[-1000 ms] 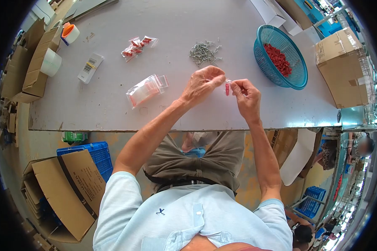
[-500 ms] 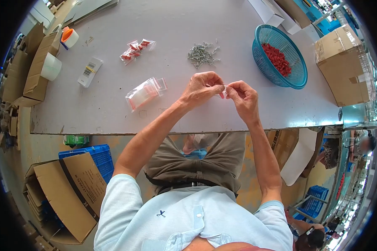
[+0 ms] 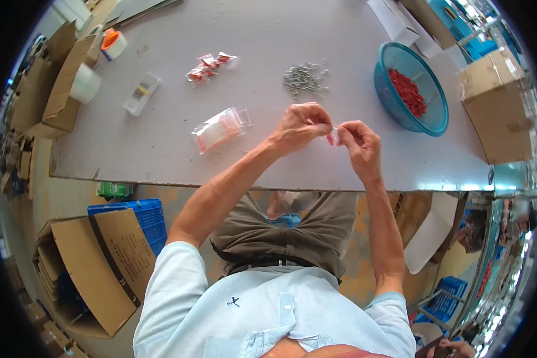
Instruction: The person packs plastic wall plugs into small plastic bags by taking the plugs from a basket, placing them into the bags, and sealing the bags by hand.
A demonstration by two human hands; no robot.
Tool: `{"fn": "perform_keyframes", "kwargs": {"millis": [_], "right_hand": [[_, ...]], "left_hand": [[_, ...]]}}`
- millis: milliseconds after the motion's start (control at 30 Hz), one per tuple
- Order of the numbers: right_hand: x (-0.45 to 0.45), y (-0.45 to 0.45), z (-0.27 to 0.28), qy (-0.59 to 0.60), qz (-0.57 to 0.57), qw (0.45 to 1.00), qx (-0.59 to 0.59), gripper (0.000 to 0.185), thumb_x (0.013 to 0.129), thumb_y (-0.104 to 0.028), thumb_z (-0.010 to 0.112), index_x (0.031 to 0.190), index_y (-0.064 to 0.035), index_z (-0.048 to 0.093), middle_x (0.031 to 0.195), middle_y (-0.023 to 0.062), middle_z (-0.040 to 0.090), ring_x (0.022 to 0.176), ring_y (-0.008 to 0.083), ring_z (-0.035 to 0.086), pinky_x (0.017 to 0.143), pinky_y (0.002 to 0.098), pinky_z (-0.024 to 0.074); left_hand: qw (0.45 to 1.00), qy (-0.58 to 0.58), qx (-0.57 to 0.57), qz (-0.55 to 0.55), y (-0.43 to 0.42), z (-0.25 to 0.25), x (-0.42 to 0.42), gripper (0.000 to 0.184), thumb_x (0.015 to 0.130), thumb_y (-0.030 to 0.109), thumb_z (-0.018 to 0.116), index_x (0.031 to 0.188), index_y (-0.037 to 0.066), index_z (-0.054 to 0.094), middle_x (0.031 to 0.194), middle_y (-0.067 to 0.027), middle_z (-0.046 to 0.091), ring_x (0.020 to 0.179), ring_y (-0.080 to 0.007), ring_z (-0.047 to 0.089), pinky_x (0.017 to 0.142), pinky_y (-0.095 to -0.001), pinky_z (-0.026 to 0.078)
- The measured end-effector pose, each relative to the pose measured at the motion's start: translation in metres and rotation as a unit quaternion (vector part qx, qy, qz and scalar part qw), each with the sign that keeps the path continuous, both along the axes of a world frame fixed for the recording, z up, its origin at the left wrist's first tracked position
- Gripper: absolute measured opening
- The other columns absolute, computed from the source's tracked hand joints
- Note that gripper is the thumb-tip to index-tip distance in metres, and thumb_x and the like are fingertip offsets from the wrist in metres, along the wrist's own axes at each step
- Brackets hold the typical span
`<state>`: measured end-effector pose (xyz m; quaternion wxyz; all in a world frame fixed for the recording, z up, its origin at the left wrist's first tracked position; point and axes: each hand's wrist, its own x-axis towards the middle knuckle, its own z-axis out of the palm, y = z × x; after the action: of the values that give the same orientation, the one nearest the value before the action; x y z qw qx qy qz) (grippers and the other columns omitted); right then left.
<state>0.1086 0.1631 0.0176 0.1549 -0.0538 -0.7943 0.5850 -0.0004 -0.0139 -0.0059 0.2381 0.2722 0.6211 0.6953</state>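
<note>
Both hands pinch the top of a small clear bag [image 3: 331,139] with red pieces inside, held over the table near its front edge. My left hand [image 3: 303,126] is closed on the bag's left side, and my right hand [image 3: 360,146] is closed on its right side. Beyond them lies a pile of silver screws [image 3: 304,79]. Flat clear bags with red edges [image 3: 221,129] rest to the left of my left hand. Farther back are filled bags of red pieces [image 3: 207,68]. A teal basket [image 3: 385,89] at the right holds many red pieces [image 3: 407,94].
Cardboard boxes stand at the left [image 3: 59,110] and right [image 3: 500,113] of the table [image 3: 161,143]. Tape rolls [image 3: 113,45] and a labelled pack [image 3: 142,94] are at the left. Below are a blue crate [image 3: 146,221] and an open carton [image 3: 101,268]. People are partly visible at the lower right.
The small bag of red pieces has been lowered slightly toward the table's front edge, with both hands still on it. The whole view has shifted, so the things on the table appear farther right.
</note>
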Motion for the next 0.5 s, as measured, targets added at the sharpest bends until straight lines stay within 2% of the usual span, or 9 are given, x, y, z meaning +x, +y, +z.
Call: {"fn": "perform_keyframes", "kwargs": {"millis": [67,167,200,300,333,367,433,467,500], "right_hand": [[-0.001,0.003,-0.001,-0.027,0.004,1.000,0.016,0.012,0.099,-0.010,0.073,0.101,0.0013,0.071,0.085,0.0011,0.070,0.073,0.0060,0.062,0.068,0.0226,0.0516],[0.002,0.010,0.007,-0.083,0.075,0.993,0.031,0.011,0.099,-0.010,0.073,0.102,0.0004,0.072,0.082,-0.0001,0.069,0.071,0.0045,0.060,0.064,0.0217,0.0494],[0.003,0.012,0.009,-0.092,0.072,0.993,0.033,0.009,0.100,-0.009,0.071,0.102,-0.0003,0.071,0.078,-0.0010,0.066,0.068,0.0039,0.058,0.060,0.0209,0.0466],[0.002,0.013,0.013,-0.090,0.061,0.994,-0.013,0.010,0.101,-0.010,0.070,0.099,0.0001,0.070,0.075,-0.0013,0.064,0.065,0.0036,0.055,0.058,0.0204,0.0447],[0.002,0.013,0.014,-0.089,0.076,0.993,-0.015,0.010,0.101,-0.010,0.070,0.099,0.0001,0.070,0.075,-0.0013,0.064,0.065,0.0036,0.055,0.058,0.0204,0.0447],[0.002,0.015,0.016,-0.095,0.061,0.993,-0.031,0.012,0.101,-0.011,0.070,0.098,0.0003,0.070,0.076,-0.0010,0.064,0.065,0.0038,0.055,0.058,0.0204,0.0445],[-0.003,0.013,0.018,-0.104,0.050,0.992,-0.042,0.013,0.101,-0.011,0.070,0.097,0.0005,0.069,0.077,-0.0006,0.064,0.065,0.0040,0.055,0.058,0.0204,0.0442],[-0.010,0.011,0.018,-0.105,0.057,0.992,-0.045,0.012,0.101,-0.011,0.070,0.096,0.0007,0.069,0.077,-0.0001,0.065,0.065,0.0046,0.055,0.057,0.0209,0.0444],[-0.017,0.008,0.017,-0.106,0.062,0.991,-0.050,0.012,0.100,-0.011,0.070,0.096,0.0009,0.069,0.078,0.0004,0.065,0.065,0.0051,0.056,0.057,0.0214,0.0445]], "left_hand": [[0.999,0.013,0.038,-0.027,0.003,-0.007,0.000,0.009,0.090,0.005,0.076,0.098,0.000,0.074,0.089,-0.0059,0.072,0.085,-0.0142,0.071,0.074,-0.0288,0.056],[0.996,0.081,-0.036,-0.028,0.000,0.002,0.004,0.005,0.090,0.005,0.076,0.093,0.002,0.076,0.088,-0.0055,0.072,0.078,-0.0117,0.067,0.071,-0.0279,0.054],[0.998,0.053,-0.009,-0.034,0.004,-0.007,0.002,0.007,0.091,0.008,0.078,0.092,0.002,0.076,0.086,-0.0048,0.071,0.074,-0.0105,0.064,0.068,-0.0284,0.053],[0.998,0.062,-0.001,0.024,0.010,-0.006,0.005,0.010,0.092,0.010,0.079,0.094,0.001,0.076,0.084,-0.0043,0.071,0.072,-0.0103,0.063,0.065,-0.0288,0.052],[0.991,0.097,-0.008,0.094,0.008,0.002,0.009,0.014,0.092,0.013,0.079,0.091,0.000,0.074,0.081,-0.0037,0.070,0.072,-0.0097,0.063,0.063,-0.0289,0.051],[0.990,0.097,-0.011,0.105,0.003,0.007,0.009,0.014,0.092,0.013,0.079,0.091,0.000,0.074,0.081,-0.0037,0.070,0.072,-0.0097,0.063,0.063,-0.0289,0.051],[0.963,0.214,0.032,0.163,-0.004,0.014,0.010,0.016,0.091,0.013,0.080,0.087,0.000,0.072,0.079,-0.0050,0.069,0.070,-0.0110,0.063,0.062,-0.0299,0.052],[0.962,0.213,0.032,0.169,-0.006,0.014,0.012,0.016,0.091,0.013,0.080,0.087,0.000,0.072,0.079,-0.0050,0.069,0.070,-0.0110,0.063,0.062,-0.0299,0.052],[0.950,0.269,0.058,0.149,-0.008,0.013,0.017,0.016,0.090,0.012,0.081,0.085,0.000,0.070,0.078,-0.0055,0.068,0.068,-0.0136,0.063,0.061,-0.0307,0.052]]}}
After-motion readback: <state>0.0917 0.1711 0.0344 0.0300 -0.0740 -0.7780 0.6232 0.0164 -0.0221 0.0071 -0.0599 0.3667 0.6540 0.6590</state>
